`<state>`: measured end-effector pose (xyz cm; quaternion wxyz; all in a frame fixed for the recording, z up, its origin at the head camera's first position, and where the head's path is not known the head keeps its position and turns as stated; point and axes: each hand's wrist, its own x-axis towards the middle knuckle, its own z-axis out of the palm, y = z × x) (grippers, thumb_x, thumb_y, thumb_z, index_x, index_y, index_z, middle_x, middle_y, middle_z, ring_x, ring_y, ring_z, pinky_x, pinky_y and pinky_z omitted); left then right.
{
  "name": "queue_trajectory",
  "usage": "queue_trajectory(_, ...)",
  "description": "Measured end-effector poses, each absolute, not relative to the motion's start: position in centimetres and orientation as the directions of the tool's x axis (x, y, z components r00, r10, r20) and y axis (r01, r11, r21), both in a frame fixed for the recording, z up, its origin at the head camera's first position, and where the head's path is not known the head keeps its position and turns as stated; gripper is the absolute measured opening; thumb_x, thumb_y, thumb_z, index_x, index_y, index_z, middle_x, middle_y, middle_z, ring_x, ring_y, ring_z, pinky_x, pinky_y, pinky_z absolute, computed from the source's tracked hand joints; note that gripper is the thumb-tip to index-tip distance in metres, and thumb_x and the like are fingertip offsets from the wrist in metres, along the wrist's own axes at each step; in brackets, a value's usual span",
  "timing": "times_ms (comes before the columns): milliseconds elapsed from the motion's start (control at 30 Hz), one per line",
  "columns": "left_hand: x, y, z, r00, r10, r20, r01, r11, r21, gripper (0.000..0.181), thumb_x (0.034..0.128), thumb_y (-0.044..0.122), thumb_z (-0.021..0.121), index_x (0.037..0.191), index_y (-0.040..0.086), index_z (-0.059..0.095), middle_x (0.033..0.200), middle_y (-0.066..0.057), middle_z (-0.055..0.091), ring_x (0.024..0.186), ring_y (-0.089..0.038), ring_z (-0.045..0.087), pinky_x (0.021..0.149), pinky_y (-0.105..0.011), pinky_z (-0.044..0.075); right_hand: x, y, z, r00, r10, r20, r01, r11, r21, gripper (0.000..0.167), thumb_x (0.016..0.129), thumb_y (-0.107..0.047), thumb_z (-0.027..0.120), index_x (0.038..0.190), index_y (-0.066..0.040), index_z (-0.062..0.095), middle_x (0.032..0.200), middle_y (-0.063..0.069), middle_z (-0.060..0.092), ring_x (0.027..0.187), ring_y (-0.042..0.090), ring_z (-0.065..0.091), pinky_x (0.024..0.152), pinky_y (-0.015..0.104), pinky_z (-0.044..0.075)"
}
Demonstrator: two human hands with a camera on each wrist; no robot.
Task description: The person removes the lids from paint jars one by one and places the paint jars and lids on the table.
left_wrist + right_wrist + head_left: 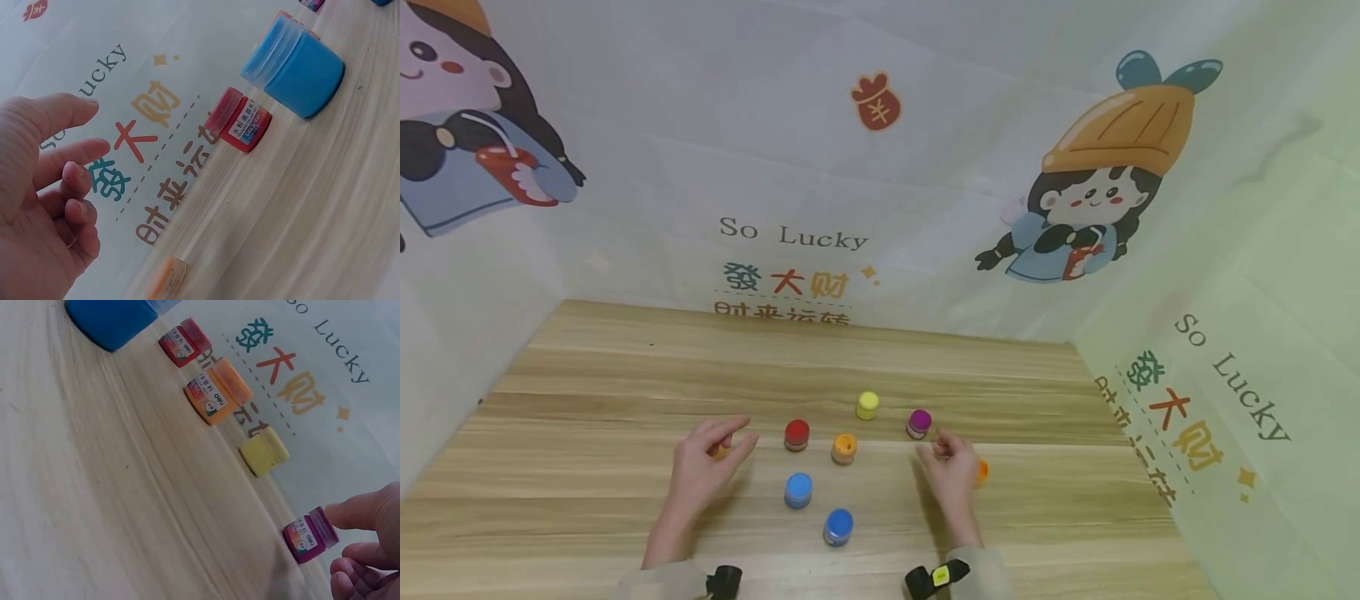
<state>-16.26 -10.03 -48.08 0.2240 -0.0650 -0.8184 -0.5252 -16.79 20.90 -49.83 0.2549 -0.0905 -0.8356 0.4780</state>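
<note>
My left hand (700, 462) is held over the table's left part, thumb and index finger apart, nothing between them. An orange paint jar (721, 452) is mostly hidden behind it; a red paint jar (797, 436) stands to its right. My right hand (951, 471) has loosely bent fingers and holds nothing. Its fingertips are close to a purple-lidded paint jar (919, 424); whether they touch it I cannot tell. Another orange jar (982, 472) shows partly behind that hand. Between the hands stand an orange jar (844, 448), a yellow jar (867, 406) and two blue jars (798, 490).
The jars stand upright on a wood-grain table (625, 367). White printed cloth (940, 208) with cartoon figures and lettering rises behind the table and along both sides. A black strap with a camera (937, 577) sits on the right wrist.
</note>
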Motion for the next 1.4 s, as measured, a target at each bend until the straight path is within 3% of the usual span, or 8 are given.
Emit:
queue_trajectory(233, -16.2, -9.5, -47.7, -0.913, -0.105, 0.395, 0.316, 0.432, 0.845, 0.026, 0.0755, 0.002, 0.075, 0.1, -0.004, 0.07, 0.069, -0.002, 0.044, 0.061, -0.017, 0.035, 0.054, -0.02, 0.03, -17.9, 20.6, -50.6, -0.856, 0.417, 0.307, -0.038, 0.541, -0.84, 0.03, 0.066, 0.002, 0.079, 0.091, 0.012, 0.066, 0.072, 0.013, 0.055, 0.07, 0.021, 0.05, 0.063, 0.027, 0.042)
queue_trajectory(600, -16.0, -8.3, -47.3, -0.932, -0.039, 0.361, 0.316, 0.404, 0.858, 0.027, 0.0761, 0.004, 0.076, 0.102, -0.002, 0.07, 0.071, -0.007, 0.046, 0.07, -0.02, 0.041, 0.061, -0.021, 0.036, -19.3, 20.4, -50.8, -0.88, 0.414, 0.231, 0.054, 0.571, -0.819, 0.037, 0.069, -0.006, 0.079, 0.1, 0.01, 0.067, 0.074, 0.012, 0.057, 0.072, 0.021, 0.049, 0.068, 0.032, 0.038)
queue_trajectory(867, -16.1, -8.0, -47.5, -0.925, -0.033, 0.38, 0.339, 0.384, 0.859, 0.027, 0.0741, 0.001, 0.076, 0.1, -0.003, 0.07, 0.07, -0.011, 0.045, 0.066, -0.013, 0.037, 0.058, -0.021, 0.033, -19.8, 20.2, -50.7, -0.899, 0.414, 0.145, 0.128, 0.564, -0.816, 0.043, 0.071, -0.01, 0.081, 0.106, 0.009, 0.066, 0.083, 0.013, 0.057, 0.075, 0.022, 0.05, 0.066, 0.031, 0.041)
queue_trajectory(1100, -16.1, -7.9, -47.6, -0.943, -0.019, 0.334, 0.301, 0.386, 0.872, 0.028, 0.0755, 0.002, 0.076, 0.102, -0.002, 0.07, 0.072, -0.008, 0.044, 0.069, -0.023, 0.04, 0.057, -0.021, 0.033, -20.0, 20.1, -50.7, -0.888, 0.417, 0.194, 0.081, 0.556, -0.827, 0.034, 0.067, -0.006, 0.082, 0.094, 0.011, 0.068, 0.078, 0.015, 0.06, 0.073, 0.024, 0.054, 0.065, 0.033, 0.044)
queue_trajectory(1400, -16.2, -7.8, -47.8, -0.936, -0.01, 0.351, 0.319, 0.392, 0.863, 0.028, 0.0752, 0.002, 0.076, 0.102, -0.003, 0.07, 0.071, -0.009, 0.044, 0.065, -0.018, 0.037, 0.056, -0.021, 0.031, -20.1, 20.0, -50.8, -0.875, 0.437, 0.207, 0.081, 0.555, -0.828, 0.031, 0.068, -0.005, 0.082, 0.09, 0.011, 0.068, 0.079, 0.015, 0.058, 0.072, 0.024, 0.055, 0.064, 0.032, 0.046)
